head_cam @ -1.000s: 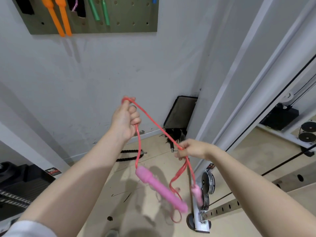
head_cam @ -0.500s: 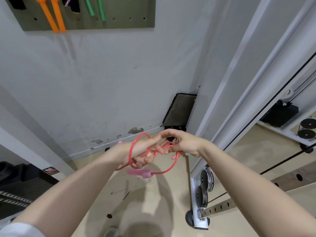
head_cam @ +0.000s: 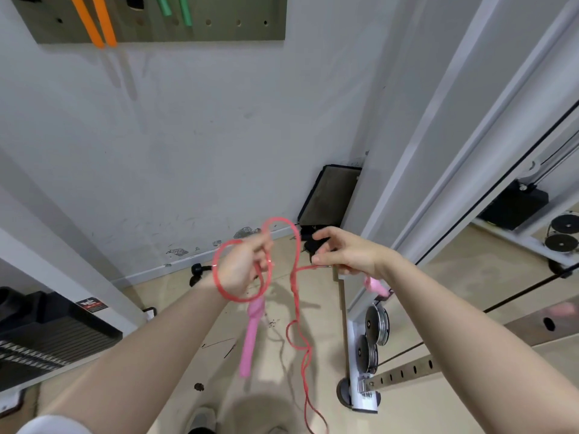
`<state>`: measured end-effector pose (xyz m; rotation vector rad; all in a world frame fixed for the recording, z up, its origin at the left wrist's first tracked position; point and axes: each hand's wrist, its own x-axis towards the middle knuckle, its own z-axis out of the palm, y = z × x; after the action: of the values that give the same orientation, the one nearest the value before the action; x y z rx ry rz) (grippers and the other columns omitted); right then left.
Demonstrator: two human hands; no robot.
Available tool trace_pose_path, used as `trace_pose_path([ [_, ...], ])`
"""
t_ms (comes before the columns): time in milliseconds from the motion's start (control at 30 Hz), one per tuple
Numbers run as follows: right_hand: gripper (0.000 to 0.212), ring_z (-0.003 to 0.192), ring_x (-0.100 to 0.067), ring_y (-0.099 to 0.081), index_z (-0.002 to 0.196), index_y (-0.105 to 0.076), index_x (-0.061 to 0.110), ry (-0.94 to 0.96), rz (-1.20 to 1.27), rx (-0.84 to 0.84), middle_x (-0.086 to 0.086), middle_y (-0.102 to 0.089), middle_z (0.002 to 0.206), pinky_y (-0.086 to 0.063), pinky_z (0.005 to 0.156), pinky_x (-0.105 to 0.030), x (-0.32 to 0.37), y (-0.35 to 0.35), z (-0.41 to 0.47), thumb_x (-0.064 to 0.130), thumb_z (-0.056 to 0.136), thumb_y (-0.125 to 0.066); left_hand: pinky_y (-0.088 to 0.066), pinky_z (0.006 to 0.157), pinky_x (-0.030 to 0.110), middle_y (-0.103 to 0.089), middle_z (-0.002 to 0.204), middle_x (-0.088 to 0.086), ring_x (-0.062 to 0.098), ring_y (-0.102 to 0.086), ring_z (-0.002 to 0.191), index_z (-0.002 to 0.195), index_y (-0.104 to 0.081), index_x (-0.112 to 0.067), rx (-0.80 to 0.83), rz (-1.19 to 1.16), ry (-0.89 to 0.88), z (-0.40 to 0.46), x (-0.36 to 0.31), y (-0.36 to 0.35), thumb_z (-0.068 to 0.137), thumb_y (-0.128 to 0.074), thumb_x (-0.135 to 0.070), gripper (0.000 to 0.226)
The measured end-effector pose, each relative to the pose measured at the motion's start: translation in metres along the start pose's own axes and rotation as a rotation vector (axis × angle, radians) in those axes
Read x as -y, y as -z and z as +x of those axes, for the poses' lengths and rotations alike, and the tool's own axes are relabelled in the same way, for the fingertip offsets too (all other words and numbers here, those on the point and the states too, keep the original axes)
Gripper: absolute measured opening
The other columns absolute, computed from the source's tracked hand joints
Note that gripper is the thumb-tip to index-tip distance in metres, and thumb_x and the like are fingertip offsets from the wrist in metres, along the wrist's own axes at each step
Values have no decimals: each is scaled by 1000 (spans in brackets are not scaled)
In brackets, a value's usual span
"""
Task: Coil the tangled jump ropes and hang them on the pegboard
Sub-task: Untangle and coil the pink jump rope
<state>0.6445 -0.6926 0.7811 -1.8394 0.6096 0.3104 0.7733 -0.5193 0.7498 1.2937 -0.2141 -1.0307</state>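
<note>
At centre frame, left hand (head_cam: 242, 266) grips a coil of red jump rope (head_cam: 296, 308), one pink handle (head_cam: 250, 336) hanging at 6 o'clock. Right hand (head_cam: 347, 253) at 3 o'clock pinches the cord. Pegboard (head_cam: 219, 29) at 11 o'clock.

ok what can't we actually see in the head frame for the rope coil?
Head view, the only one:
- Pegboard: top cut off by the frame edge, so pegs and how the orange handles and green handles hang are out of view.
- Red rope: its tail runs off the bottom edge.
- Second pink handle: mostly hidden behind the right hand, blurred.
- Left hand: its own back hides the grip on the coil.
</note>
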Motion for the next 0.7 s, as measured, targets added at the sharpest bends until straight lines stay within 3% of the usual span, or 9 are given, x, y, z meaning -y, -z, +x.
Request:
trace_pose_path([
  [67, 23, 40, -15, -30, 92, -57, 11, -62, -20, -33, -9, -38, 61, -28, 43, -21, -14, 7, -3, 29, 83, -69, -32, 59, 25, -47, 43, -10, 7, -47, 47, 52, -46, -21, -175, -262, -22, 9, -7, 24, 97, -41, -30, 46],
  [167, 28, 38, -12, -24, 67, -53, 7, -70, 84, -115, 0, -29, 41, -24, 36, -14, -26, 13, -8, 22, 87, -64, -41, 84, 31, -65, 76, -4, 12, -58, 82, 44, -42, -19, -277, -489, -40, 11, -11, 50, 99, -38, -31, 56],
  [233, 35, 41, -8, -26, 59, -48, 13, -49, 49, -209, 8, -33, 42, -21, 42, -16, -32, 12, 0, 26, 87, -63, -44, 88, 35, -70, 86, 0, 17, -63, 92, 38, -40, -18, -243, -714, -101, 8, -14, 57, 99, -36, -30, 63],
  [300, 31, 59, -14, -40, 63, -49, 15, -50, 144, -333, 1, -44, 58, -31, 56, -22, -37, 7, 14, 28, 90, -58, -49, 82, 37, -70, 73, 0, 17, -69, 79, 44, -40, -16, -215, -947, -202, 5, -17, 64, 100, -35, -29, 57],
  [400, 40, 86, -19, -61, 61, -61, 16, -71, 814, -357, -4, -67, 87, -38, 87, -30, -36, -4, 27, 26, 95, -43, -44, 44, 20, -43, 43, -7, 7, -45, 34, 60, -33, -19, -209, -1017, -205, 4, -19, 76, 100, -35, -28, 41],
  [500, 58, 81, -21, -72, 45, -48, 18, 95, 1404, -285, -7, -73, 85, -43, 93, -40, -25, -11, 36, 35, 100, -34, -15, 29, 14, -34, 43, -7, 3, -23, 27, 65, -27, -21, -260, -406, -45, 1, -12, 91, 100, -34, -27, 36],
  [567, 53, 58, -20, -66, 53, -43, 17, 128, 1491, -262, -2, -62, 58, -45, 85, -40, -13, -19, 45, 41, 100, -32, -17, 35, 18, -32, 52, -1, 10, -23, 35, 66, -31, -20, -312, 225, -80, -3, -8, 98, 97, -44, -28, 35],
  [633, 42, 38, -15, -37, 63, -36, 18, 59, 1269, -259, 3, -34, 42, -44, 72, -35, 1, -31, 54, 40, 99, -38, -27, 47, 27, -38, 59, 0, 17, -34, 50, 70, -37, -18, -272, 826, -148, -9, -12, 97, 85, -64, -39, 38],
  [700, 30, 43, -13, -28, 72, -39, 17, 58, 747, -264, 4, -30, 49, -42, 58, -30, 9, -41, 62, 29, 93, -55, -38, 61, 31, -53, 73, 1, 21, -49, 70, 93, -45, -17, -170, 1353, -56, -11, -19, 90, 70, -74, -50, 49],
])
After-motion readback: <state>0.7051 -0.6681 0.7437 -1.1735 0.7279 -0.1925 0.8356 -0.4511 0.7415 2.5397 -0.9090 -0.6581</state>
